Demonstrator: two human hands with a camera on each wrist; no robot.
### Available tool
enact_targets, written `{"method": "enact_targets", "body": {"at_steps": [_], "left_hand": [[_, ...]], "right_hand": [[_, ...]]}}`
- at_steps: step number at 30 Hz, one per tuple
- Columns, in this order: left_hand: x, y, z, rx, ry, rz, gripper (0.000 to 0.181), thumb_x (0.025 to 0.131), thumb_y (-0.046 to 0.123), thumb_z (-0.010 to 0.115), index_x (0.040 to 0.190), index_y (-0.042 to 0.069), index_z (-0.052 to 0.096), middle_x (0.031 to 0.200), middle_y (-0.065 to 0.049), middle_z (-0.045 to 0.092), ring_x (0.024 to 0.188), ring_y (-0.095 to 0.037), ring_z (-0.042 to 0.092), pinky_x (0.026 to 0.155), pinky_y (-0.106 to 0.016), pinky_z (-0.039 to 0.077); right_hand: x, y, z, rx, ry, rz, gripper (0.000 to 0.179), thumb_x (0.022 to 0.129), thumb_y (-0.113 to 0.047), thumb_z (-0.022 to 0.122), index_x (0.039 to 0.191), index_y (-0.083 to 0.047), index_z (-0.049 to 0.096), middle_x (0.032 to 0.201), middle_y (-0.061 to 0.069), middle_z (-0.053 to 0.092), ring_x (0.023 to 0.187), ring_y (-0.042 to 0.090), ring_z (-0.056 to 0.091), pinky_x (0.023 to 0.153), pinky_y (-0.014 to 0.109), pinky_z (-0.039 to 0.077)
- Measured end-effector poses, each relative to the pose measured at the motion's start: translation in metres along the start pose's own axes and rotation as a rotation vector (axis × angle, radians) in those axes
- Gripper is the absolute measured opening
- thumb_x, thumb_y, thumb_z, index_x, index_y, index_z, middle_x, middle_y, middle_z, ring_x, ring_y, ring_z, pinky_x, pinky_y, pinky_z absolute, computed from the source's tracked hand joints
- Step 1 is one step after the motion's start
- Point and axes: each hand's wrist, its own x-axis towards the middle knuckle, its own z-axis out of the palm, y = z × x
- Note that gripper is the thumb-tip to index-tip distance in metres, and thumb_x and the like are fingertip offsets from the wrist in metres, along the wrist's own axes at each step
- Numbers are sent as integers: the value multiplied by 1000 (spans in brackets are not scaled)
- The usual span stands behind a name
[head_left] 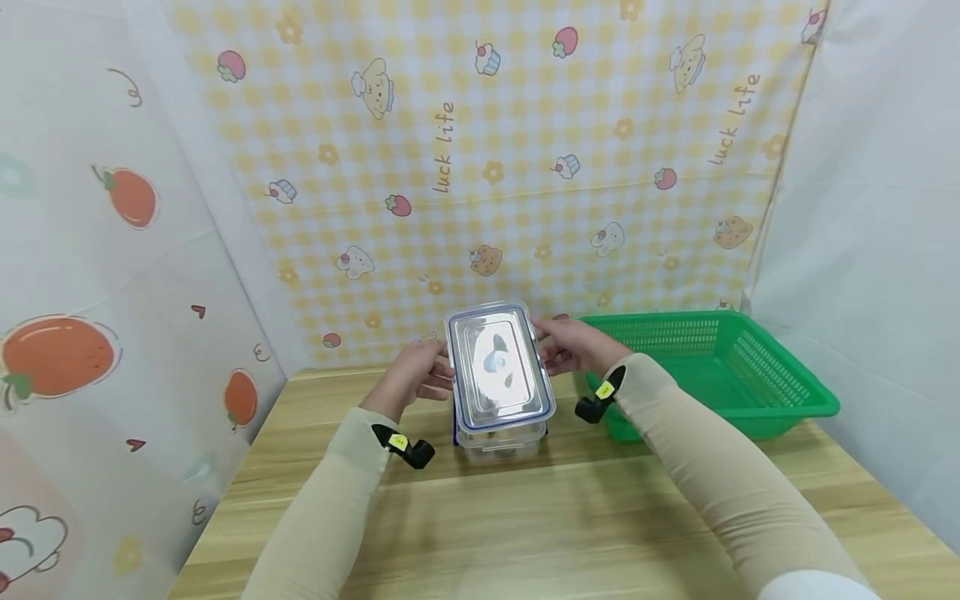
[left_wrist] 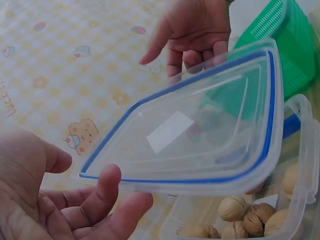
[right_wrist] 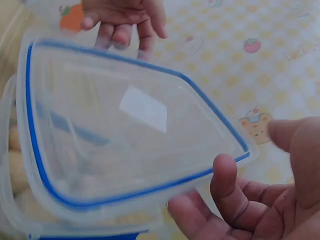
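Observation:
A clear plastic lid (head_left: 498, 367) with a blue seal is raised and tilted above a clear food container (head_left: 501, 451). My left hand (head_left: 412, 372) holds its left edge with bent fingers, the thumb standing apart from it in the left wrist view. On the opposite edge, my right hand (head_left: 576, 343) holds the lid the same way, its thumb (right_wrist: 285, 134) off the plastic. A white label (left_wrist: 170, 131) shows on the lid. Several walnuts (left_wrist: 257, 218) lie inside the container, which the lid partly hides in the head view.
To the right, a green plastic basket (head_left: 780, 408) stands on the wooden table (head_left: 480, 533), close to my right forearm. A patterned cloth (head_left: 525, 167) hangs behind the container, and more cloth hangs at both sides.

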Motion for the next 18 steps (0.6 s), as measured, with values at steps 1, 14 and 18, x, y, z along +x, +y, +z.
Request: {"method": "enact_targets", "body": {"at_steps": [1, 14, 18], "left_hand": [[-1, 2, -1, 0, 4, 5, 45, 106, 40, 43, 126, 2, 56, 83, -9, 70, 72, -25, 72, 62, -38, 61], [-22, 24, -9, -51, -61, 79, 67, 105, 59, 31, 138, 4, 50, 104, -20, 71, 103, -42, 68, 74, -46, 62], [-29, 27, -12, -34, -91, 120, 73, 103, 64, 28, 140, 4, 48, 112, -24, 71, 112, -44, 65, 85, -50, 59]], "right_hand": [[-1, -2, 0, 11, 2, -5, 58, 104, -56, 43, 129, -4, 53, 74, 4, 62, 68, 19, 63, 82, 44, 60], [-16, -14, -1, 51, 57, -121, 78, 97, -75, 35, 129, -6, 52, 90, 8, 64, 82, 24, 63, 82, 42, 58], [-17, -16, -2, 51, 65, -142, 82, 96, -77, 31, 132, -6, 51, 96, 10, 66, 90, 27, 64, 83, 43, 58]]}}
